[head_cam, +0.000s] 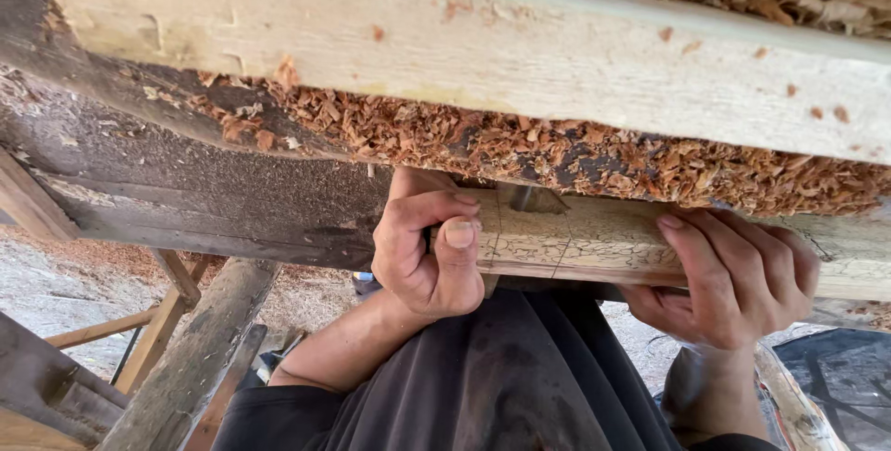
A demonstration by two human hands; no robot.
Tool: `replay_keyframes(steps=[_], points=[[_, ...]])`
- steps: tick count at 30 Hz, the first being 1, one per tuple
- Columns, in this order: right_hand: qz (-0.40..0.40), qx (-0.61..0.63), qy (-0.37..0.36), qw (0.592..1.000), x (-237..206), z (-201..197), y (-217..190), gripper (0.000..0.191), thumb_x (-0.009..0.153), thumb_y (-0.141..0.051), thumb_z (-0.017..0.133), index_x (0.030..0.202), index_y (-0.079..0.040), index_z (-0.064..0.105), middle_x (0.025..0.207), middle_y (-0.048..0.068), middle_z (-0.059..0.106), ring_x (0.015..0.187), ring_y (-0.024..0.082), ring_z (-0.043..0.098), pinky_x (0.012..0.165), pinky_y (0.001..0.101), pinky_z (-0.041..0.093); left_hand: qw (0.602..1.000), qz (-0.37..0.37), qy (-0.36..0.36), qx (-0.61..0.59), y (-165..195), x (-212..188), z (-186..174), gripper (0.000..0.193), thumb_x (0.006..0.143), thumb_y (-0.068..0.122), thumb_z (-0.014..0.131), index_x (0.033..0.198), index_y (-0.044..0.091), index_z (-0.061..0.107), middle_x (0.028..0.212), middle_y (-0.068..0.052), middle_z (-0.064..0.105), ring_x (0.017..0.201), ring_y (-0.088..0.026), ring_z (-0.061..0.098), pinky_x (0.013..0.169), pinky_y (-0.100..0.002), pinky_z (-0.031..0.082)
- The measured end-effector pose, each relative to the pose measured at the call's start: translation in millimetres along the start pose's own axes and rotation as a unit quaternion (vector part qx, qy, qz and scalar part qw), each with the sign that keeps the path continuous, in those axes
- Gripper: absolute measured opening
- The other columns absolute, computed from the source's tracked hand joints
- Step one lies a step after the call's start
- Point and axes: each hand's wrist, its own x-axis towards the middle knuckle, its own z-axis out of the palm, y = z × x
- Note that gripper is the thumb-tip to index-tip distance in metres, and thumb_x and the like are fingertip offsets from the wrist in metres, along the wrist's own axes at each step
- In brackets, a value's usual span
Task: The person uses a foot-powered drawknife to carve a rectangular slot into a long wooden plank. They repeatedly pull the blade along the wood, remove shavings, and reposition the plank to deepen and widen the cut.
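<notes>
Head view. Left hand (pixel 429 251) closed around the near end of a narrow wooden board (pixel 594 245), thumb pressed on its face; right hand (pixel 733 275) gripping the same board farther along, fingers curled over its edge. The board lies on the workbench (pixel 186 191), beside a large pale timber (pixel 520 52) banked with wood shavings (pixel 575 159). Pencil lines already cross the board; no cut along them is visible yet.

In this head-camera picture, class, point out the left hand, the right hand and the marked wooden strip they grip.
left hand (pixel 429 251), head view, on the knuckles of the closed fist.
right hand (pixel 733 279), head view, on the back of the fingers.
marked wooden strip (pixel 575 242), head view, on its cracked face between the hands.
</notes>
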Motion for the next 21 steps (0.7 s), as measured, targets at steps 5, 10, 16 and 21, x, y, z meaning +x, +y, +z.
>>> replay_keyframes(steps=[5, 10, 16, 21], points=[[0.007, -0.014, -0.012, 1.000, -1, -3, 1, 0.037, 0.084, -0.049, 0.076, 0.098, -0.015, 0.078, 0.086, 0.005, 0.077, 0.080, 0.024, 0.070, 0.083, 0.0434, 0.052, 1.000, -0.011, -0.010, 0.027, 1, 0, 0, 0.022, 0.109, 0.017, 0.057, 0.105, -0.004, 0.058, 0.088, -0.014, 0.062, 0.076, -0.015, 0.057, 0.064, -0.025, 0.049], [0.019, -0.012, -0.015, 1.000, 2, -5, 0, 0.038, 0.083, -0.048, 0.080, 0.100, -0.014, 0.077, 0.085, 0.003, 0.072, 0.075, 0.025, 0.064, 0.079, 0.0445, 0.049, 0.999, 0.000, -0.004, 0.046, 1, 1, 1, 0.024, 0.111, 0.021, 0.057, 0.104, -0.003, 0.057, 0.082, -0.008, 0.064, 0.072, -0.012, 0.058, 0.066, -0.026, 0.051], [0.009, -0.007, -0.007, 1.000, 7, -6, 7, 0.046, 0.081, -0.055, 0.079, 0.100, -0.013, 0.076, 0.079, 0.004, 0.064, 0.072, 0.027, 0.060, 0.077, 0.0458, 0.048, 0.996, -0.012, 0.001, 0.087, -1, 3, 0, 0.026, 0.108, 0.021, 0.058, 0.096, -0.001, 0.060, 0.078, -0.004, 0.064, 0.063, -0.008, 0.055, 0.056, -0.020, 0.043], [-0.005, -0.019, 0.012, 1.000, 4, 5, 16, 0.050, 0.084, -0.057, 0.078, 0.103, -0.011, 0.077, 0.083, 0.004, 0.068, 0.074, 0.027, 0.063, 0.080, 0.0465, 0.051, 0.995, -0.017, 0.001, 0.103, -2, 1, -1, 0.027, 0.112, 0.023, 0.057, 0.100, -0.001, 0.060, 0.084, -0.006, 0.065, 0.064, -0.008, 0.058, 0.058, -0.020, 0.046]])
